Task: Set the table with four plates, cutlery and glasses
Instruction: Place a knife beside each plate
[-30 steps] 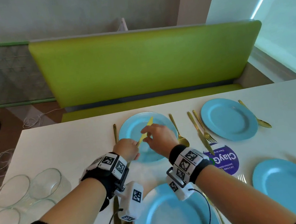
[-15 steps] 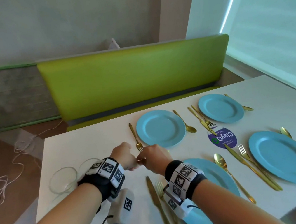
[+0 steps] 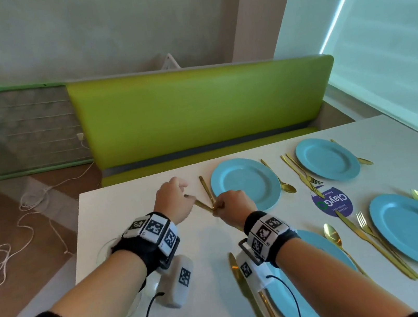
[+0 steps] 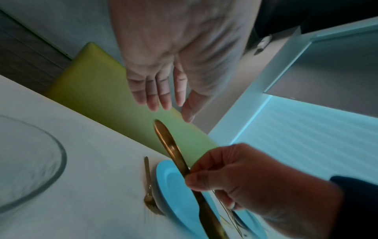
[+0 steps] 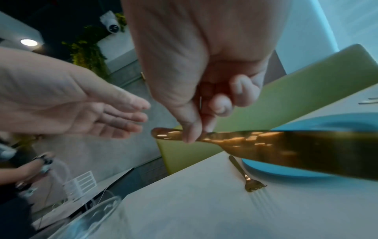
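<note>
My right hand (image 3: 219,206) pinches a gold knife (image 3: 201,204) by one end, just above the white table (image 3: 132,198), left of the far-left blue plate (image 3: 244,182). In the right wrist view the thumb and fingers of my right hand (image 5: 196,134) are curled on the knife (image 5: 266,145). My left hand (image 4: 163,105) hovers beyond the knife (image 4: 169,145) tip with straight fingers and holds nothing. A gold fork (image 3: 206,189) lies beside that plate.
Three more blue plates (image 3: 327,158) (image 3: 416,229) (image 3: 312,279) lie to the right, each with gold cutlery (image 3: 303,173) beside it. A glass bowl (image 4: 30,161) stands on the table's left part, under my left arm. A green bench (image 3: 195,111) backs the far edge.
Both hands moved with the knife from over the far-left plate to its left side. The left hand has let go of the knife and opened; the right still holds it.
</note>
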Demonstrator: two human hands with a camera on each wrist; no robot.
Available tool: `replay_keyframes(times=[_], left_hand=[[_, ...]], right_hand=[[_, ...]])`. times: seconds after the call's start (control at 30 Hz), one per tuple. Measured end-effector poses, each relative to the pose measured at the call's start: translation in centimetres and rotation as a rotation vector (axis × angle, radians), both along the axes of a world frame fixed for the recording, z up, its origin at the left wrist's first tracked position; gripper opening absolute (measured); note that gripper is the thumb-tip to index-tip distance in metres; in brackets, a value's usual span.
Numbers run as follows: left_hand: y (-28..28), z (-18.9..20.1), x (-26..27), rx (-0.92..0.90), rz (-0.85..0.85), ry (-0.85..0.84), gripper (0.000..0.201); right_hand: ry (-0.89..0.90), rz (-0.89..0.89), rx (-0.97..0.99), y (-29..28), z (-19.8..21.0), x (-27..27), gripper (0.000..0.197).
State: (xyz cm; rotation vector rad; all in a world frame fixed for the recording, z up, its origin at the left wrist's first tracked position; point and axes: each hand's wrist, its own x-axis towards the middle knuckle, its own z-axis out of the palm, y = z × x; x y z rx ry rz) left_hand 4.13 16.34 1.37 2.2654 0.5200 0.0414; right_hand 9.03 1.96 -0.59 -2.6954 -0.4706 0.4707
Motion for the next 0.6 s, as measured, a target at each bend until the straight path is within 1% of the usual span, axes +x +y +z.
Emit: replay_keyframes(times=[0.1,0.17,0.23,0.33,0.37,0.43,0.47,0.53,0.6], left_hand=[[1.7,0.0,1.2,-0.074,0.062,0.008,0.029],[2.7,-0.3,1.9,-0.129,0.103,0.011,0.025],[3.5,-0.6,2.6,-0.167,0.143,0.013,0.023],[4.6,-1.4,3.4,-0.200,0.178,0.027,0.021],[4.9,-1.7,3.6,-0.217,0.187,0.031,0.018],[5.4,-2.4,3.9,-0.260,0.208,0.043,0.005],[5.6,-2.7,4.0,-0.274,0.215,0.042,0.006],[6.1,-3.4,4.3,-0.297,0.222,0.048,0.018],[6.4,-3.8,4.6,-0.319,0.228,0.056,0.022]], right_hand=[[0.018,-0.134,0.013,1.4,-1.1,2.5,0.019],[0.036,-0.148,-0.051,2.6,-2.0,4.0,0.020],[0.050,-0.154,-0.130,3.8,-2.7,5.2,0.016],[0.100,-0.236,-0.129,5.3,-4.4,6.8,0.026],[0.123,-0.269,-0.104,5.7,-4.8,7.1,0.025],[0.178,-0.314,-0.060,6.5,-5.5,7.4,0.011],[0.196,-0.331,-0.040,6.8,-5.9,7.6,0.012],[0.225,-0.375,-0.005,7.2,-6.8,7.9,0.021],[0.235,-0.410,0.021,7.6,-7.5,8.1,0.023]])
